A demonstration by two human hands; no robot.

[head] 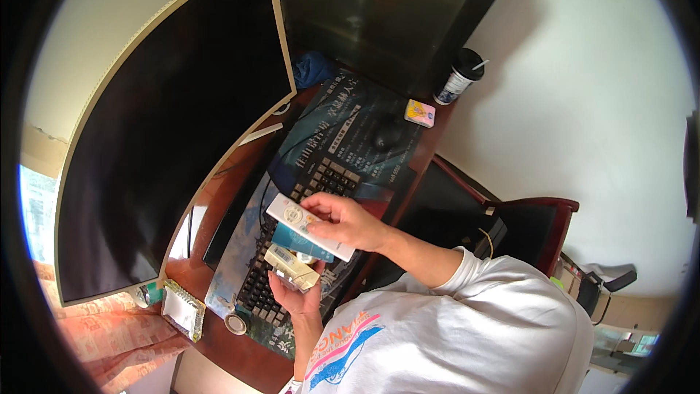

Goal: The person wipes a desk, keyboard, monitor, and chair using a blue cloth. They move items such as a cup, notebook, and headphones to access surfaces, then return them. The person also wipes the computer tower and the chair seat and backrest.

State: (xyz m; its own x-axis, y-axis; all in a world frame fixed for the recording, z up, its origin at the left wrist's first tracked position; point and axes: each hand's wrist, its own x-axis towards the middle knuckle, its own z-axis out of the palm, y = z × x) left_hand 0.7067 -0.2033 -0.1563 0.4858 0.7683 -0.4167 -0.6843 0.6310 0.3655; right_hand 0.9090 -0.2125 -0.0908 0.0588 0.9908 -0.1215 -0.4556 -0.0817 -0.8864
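Note:
My right hand [342, 221] grips a white remote control [292, 216] with round buttons, its thumb on the face. Just below, my left hand [298, 295] holds a small pale yellow box [290, 265] with a barcode and a shiny clear item [287, 279] near the fingers. A teal box or packet [295, 241] lies partly under the remote; which hand bears it is hard to tell. Between it and the yellow box a small whitish round thing [304, 257] shows. Both hands are above a black and grey keyboard [262, 293] on a printed desk mat [229, 268].
A large monitor [175, 137] stands along the left. At the desk's far end are a black mouse [385, 134], a pink and yellow pack [420, 113] and a lidded cup [456, 82]. Near the curtain sit a framed item [183, 312] and a round tin [236, 323]. A chair [530, 224] stands right.

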